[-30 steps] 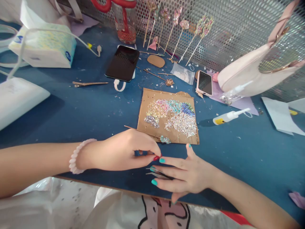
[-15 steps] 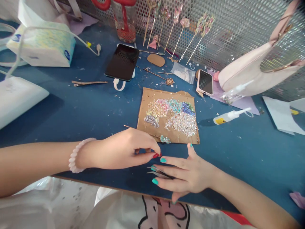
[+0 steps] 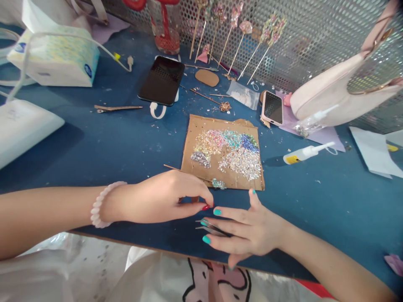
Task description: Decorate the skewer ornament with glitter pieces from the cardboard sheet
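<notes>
Thumb and index fingertip meet in a pinch on my left hand (image 3: 166,197), near the cardboard's lower edge; anything between them is too small or hidden. A thin stick (image 3: 171,167) passes behind that hand, and a teal glittery piece (image 3: 218,183) lies by its far end. Metal tweezers (image 3: 217,230) rest between the fingers of my right hand (image 3: 252,228), their tips pointing left. Its other fingers are spread, just right of my left fingertips. Above both hands, the brown cardboard (image 3: 217,170) carries piles of small coloured and clear gems (image 3: 241,163).
A glue bottle (image 3: 304,154) lies right of the cardboard. Behind are a black phone (image 3: 162,80), a smaller phone (image 3: 272,108), a small plastic bag (image 3: 243,95) and several upright decorated sticks (image 3: 227,45). A tissue box (image 3: 59,58) is back left, a pale handbag (image 3: 324,94) back right.
The view has shifted very slightly. Both hands keep nearly the same pose, and the tweezers remain between my right fingers.
</notes>
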Available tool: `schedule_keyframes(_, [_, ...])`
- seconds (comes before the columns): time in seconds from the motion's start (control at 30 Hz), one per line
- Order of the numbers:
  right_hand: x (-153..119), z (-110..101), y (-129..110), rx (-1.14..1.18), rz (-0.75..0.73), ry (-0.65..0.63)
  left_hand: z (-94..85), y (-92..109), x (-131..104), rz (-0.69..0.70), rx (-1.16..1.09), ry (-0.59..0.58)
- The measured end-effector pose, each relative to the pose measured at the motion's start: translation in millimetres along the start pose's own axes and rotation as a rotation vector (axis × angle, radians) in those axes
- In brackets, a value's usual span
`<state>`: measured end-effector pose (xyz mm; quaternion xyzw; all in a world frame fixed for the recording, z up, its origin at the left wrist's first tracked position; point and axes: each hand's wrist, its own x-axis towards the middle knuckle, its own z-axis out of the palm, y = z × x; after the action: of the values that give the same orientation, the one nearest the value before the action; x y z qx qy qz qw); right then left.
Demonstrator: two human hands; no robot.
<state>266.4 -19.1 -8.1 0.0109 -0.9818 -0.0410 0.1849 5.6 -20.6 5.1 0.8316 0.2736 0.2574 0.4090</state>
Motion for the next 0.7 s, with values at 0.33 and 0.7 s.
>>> schedule_keyframes(0.33, [-2.2,1.3,-1.2,0.012,0.0,-0.016,0.1,-1.9,1.0,0.001,0.033,-0.028])
schedule_keyframes(0.7, [-2.7,1.8,-1.4,0.037,0.016,0.001,0.0,-3.4,0.2,-0.023,0.052,-0.047])
